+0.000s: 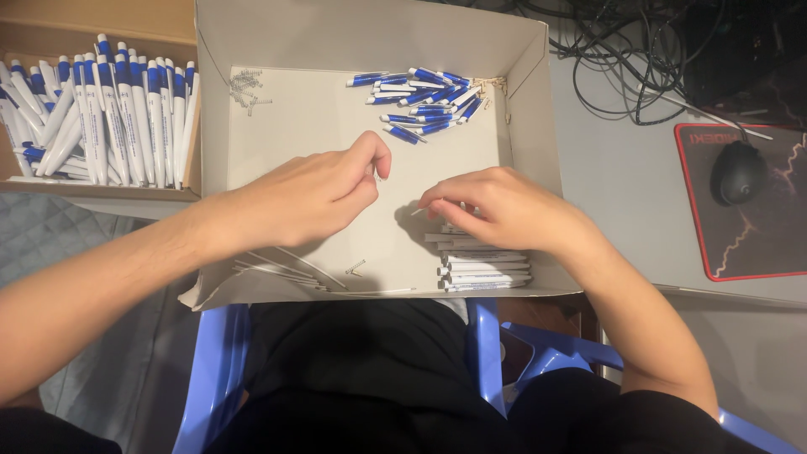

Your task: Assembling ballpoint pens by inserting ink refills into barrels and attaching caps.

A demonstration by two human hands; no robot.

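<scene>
Two hands work inside a shallow cardboard box (521, 92) that rests across our lap, above a blue plastic chair (220, 353). Our left hand (307, 197) sits near the middle of the box floor, fingers curled in narrow, thumb and forefinger pinched on something small and thin at the tips; we cannot tell what it is. Our right hand (504, 208) lies just right of it, knuckles up, fingers bent down onto the top of a stack of white pen barrels (483, 269), with a thin pale piece showing at its fingertips; whether it grips that piece we cannot tell. The hands are near each other, not touching.

Box contents, noted by corner:
- Far right: a loose heap of blue pen parts (424, 99).
- Far left: a small cluster of tiny clear pieces (246, 88).
- Near left: thin pale refill tubes (286, 267) lying flat along the front wall.
- Near middle: one small metal spring (356, 268) on the bare floor.

Left of the box, a second carton (101, 25) holds many assembled white-and-blue pens (109, 118) laid side by side. To the right, on the grey surface (622, 185), a black mouse (738, 172) sits on a red-edged mouse pad (756, 244), with tangled black cables (614, 50) beyond.
</scene>
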